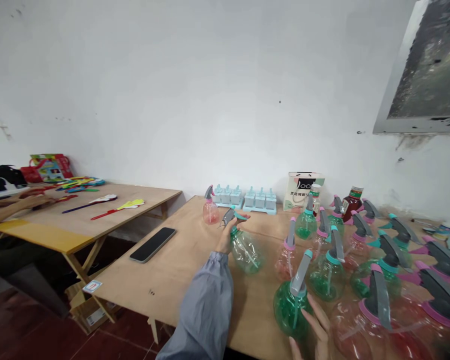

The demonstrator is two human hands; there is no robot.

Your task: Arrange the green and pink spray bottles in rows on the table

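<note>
My left hand [229, 232], in a grey sleeve, reaches across the wooden table [180, 270] and grips the neck of a green spray bottle [245, 250] that is tilted to the left, its grey trigger head pointing away. My right hand [315, 330] sits at the bottom edge with fingers stretched out, touching the side of another green spray bottle [290, 305] that stands upright. A pink spray bottle [210, 210] stands alone just beyond my left hand.
Several green and pink spray bottles [378, 270] crowd the table's right side. A black phone [152, 244] lies at the left. Blue ice moulds [243, 197] and a small box [303, 190] stand by the wall. Another person's arm [11, 205] rests on a second table [78, 220].
</note>
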